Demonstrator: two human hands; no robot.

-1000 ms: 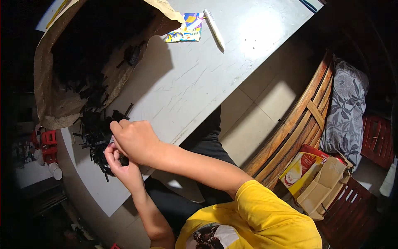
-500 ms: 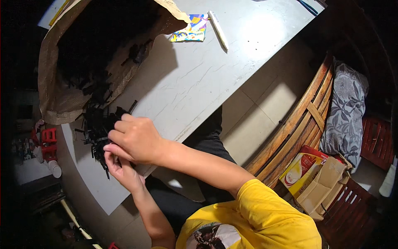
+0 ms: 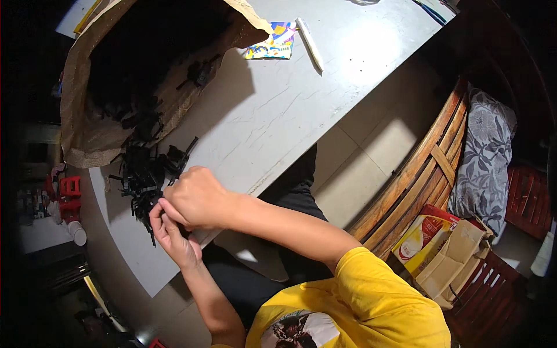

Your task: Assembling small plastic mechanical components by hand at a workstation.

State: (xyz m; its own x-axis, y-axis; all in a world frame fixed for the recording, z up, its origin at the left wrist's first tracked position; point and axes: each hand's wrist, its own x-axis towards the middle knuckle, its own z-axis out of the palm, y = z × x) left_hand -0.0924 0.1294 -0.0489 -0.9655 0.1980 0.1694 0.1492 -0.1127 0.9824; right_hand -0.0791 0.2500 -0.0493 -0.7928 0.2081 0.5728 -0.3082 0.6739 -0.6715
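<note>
Tangled, thin black strips (image 3: 142, 174) lie just beyond my curled right hand (image 3: 199, 199) and left hand (image 3: 178, 242); whether they're grasping, I can't tell.

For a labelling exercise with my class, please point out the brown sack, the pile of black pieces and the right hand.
Brown sack (image 3: 74, 119), head view: its left wall.
Pile of black pieces (image 3: 141, 171), head view: middle of its visible part.
Right hand (image 3: 200, 197), head view: back of the hand.
</note>
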